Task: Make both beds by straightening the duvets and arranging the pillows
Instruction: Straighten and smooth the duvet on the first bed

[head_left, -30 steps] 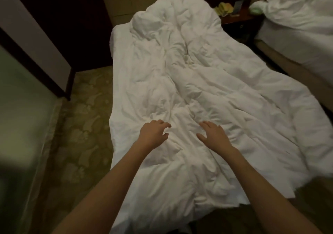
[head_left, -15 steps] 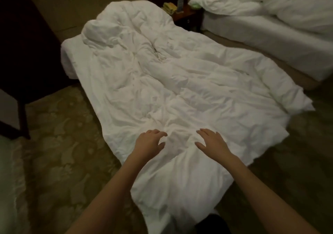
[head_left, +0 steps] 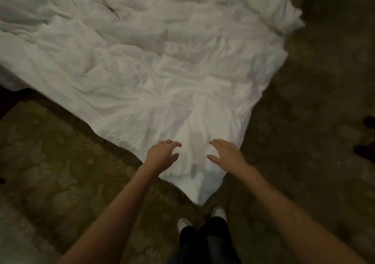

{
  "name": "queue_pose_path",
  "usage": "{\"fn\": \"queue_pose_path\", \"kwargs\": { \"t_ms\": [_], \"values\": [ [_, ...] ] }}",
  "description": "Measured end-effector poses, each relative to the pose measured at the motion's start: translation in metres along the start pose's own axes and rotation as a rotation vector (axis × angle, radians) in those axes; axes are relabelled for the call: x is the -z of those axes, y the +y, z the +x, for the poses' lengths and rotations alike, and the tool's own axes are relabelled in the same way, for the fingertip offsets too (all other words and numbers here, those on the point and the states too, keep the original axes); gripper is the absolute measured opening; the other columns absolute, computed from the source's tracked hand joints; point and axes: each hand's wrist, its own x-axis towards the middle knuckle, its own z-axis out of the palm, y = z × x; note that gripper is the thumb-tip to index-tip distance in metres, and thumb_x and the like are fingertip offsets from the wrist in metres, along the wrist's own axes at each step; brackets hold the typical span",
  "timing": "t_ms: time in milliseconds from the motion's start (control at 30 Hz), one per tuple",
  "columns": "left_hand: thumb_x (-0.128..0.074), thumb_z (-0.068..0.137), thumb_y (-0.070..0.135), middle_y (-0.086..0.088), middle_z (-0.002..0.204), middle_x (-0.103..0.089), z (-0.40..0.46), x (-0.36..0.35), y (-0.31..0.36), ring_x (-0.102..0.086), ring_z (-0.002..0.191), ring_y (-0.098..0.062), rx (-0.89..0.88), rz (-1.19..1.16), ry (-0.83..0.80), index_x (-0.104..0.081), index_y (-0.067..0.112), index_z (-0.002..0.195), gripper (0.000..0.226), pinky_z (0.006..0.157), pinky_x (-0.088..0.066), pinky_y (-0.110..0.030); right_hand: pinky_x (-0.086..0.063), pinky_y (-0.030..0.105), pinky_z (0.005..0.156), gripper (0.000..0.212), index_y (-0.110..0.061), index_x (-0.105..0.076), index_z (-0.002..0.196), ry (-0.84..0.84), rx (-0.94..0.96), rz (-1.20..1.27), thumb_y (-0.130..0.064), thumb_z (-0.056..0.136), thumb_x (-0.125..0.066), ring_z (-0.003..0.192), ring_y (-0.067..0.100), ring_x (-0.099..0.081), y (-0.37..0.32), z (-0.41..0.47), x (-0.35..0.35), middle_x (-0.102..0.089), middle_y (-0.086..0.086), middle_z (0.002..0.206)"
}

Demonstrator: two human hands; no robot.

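White duvet (head_left: pixel 142 60) lies rumpled over the bed, one corner hanging toward the carpet (head_left: pixel 50 152). Soft, bulky, light, probably slides easily; best gripped at that corner's two edges. Left hand (head_left: pixel 162 155) and right hand (head_left: pixel 225 153) hover over the corner, fingers loosely spread, holding nothing; contact unclear in blur.

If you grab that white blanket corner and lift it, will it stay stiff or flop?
Probably flop: the duvet is full of soft wrinkles and its corner already droops toward the carpet. It looks puffy, so likely light for its size. It should slide rather than roll.
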Motion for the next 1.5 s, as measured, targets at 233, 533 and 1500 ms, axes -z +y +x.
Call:
{"fn": "queue_pose_path", "kwargs": {
  "t_ms": [233, 533, 1500],
  "values": [
    [-0.055, 0.094, 0.031, 0.004, 0.146, -0.042, 0.012, -0.081, -0.023, -0.04, 0.132, -0.016, -0.138, -0.003, -0.043, -0.042, 0.029, 0.14, 0.048, 0.104, -0.038, -0.033, -0.013, 0.034, 0.117, 0.062, -0.02, -0.027, 0.148, 0.029, -0.064, 0.106, -0.047, 0.096, -0.046, 0.141, 0.016, -0.024, 0.008, -0.006, -0.077, -0.027, 0.001, 0.155],
    [-0.076, 0.076, 0.029, -0.002, 0.131, -0.058, 0.094, -0.16, -0.063, -0.055, 0.12, -0.023, -0.414, -0.097, 0.221, -0.056, 0.021, 0.131, 0.059, 0.105, -0.037, -0.041, -0.002, 0.035, 0.117, 0.07, -0.026, -0.027, 0.148, 0.249, -0.189, 0.21, -0.047, 0.089, -0.058, 0.146, 0.014, -0.01, 0.021, 0.058, -0.147, -0.021, -0.004, 0.157],
    [-0.042, 0.101, 0.021, -0.021, 0.085, -0.063, -0.082, 0.006, -0.04, -0.057, 0.085, -0.039, -0.25, -0.207, 0.303, -0.055, 0.002, 0.087, 0.026, 0.071, -0.039, -0.042, -0.026, 0.022, 0.068, 0.018, -0.025, -0.042, 0.094, 0.533, -0.112, 0.181, -0.04, 0.101, -0.036, 0.092, 0.016, -0.058, -0.148, -0.109, -0.042, -0.061, 0.0, 0.101]
  ]
}}
